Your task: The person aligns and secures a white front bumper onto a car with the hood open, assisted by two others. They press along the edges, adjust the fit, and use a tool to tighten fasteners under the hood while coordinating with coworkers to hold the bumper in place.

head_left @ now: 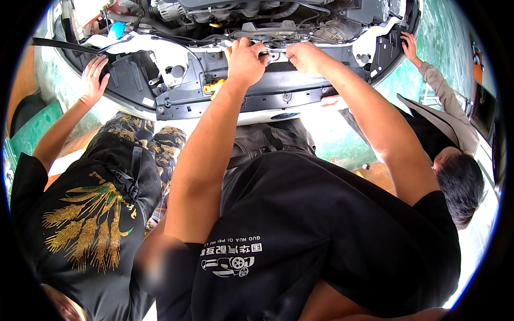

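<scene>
Both my arms reach forward over the front of a car with its engine bay exposed. My left hand [246, 62] is closed at the middle of the front crossmember, fingers curled over its upper edge; whatever they grip is hidden. Just right of it, my right hand [309, 58] is closed too, thumb and fingers pressed together at the same edge, and what it holds cannot be made out. Between the two hands shows a small pale metal bracket [277, 55]. A black front panel [251, 96] runs below them.
The engine [235, 13] lies beyond my hands. A yellow part [214, 86] and a blue cap [116, 30] are to the left. One person's hand [95, 77] rests on the left front edge; another person's hand [410, 47] touches the right edge.
</scene>
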### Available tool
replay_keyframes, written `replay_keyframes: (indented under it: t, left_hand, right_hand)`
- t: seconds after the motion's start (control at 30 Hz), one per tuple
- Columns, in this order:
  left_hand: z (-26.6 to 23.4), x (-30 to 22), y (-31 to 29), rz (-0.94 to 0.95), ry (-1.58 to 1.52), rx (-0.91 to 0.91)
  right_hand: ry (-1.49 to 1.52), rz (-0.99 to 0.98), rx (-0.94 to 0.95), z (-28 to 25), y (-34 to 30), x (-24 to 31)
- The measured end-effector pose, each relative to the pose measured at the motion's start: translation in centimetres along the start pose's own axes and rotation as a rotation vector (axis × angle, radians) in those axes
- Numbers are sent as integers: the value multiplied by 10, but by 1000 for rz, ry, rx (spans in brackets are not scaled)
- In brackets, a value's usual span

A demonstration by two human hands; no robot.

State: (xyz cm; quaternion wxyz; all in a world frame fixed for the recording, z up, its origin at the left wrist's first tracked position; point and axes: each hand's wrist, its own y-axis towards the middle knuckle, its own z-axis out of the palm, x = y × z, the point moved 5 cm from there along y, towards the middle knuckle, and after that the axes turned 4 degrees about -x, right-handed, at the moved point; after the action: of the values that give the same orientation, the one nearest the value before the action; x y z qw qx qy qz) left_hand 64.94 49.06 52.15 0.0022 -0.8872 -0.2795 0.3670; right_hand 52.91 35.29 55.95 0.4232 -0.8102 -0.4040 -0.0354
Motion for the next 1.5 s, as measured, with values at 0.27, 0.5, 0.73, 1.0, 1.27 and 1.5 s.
replay_keyframes:
  t: [0.27,0.5,0.73,1.0,1.27,1.5]
  left_hand:
    - [0,-1,1,5,-1,-4]
    - [0,2,0,15,-5,-7]
    - [-2,1,-1,11,-26,-4]
    - [-1,1,-1,21,-45,-27]
    - [-1,1,0,20,-43,-34]
    - [2,3,1,18,-57,-33]
  right_hand:
    - [4,-9,-21,4,0,-5]
    - [-18,87,-47,-5,-16,6]
    - [-87,56,-30,-7,-4,0]
    - [144,94,-20,2,4,-20]
    - [122,75,-31,0,2,-15]
    - [120,68,-29,3,1,-15]
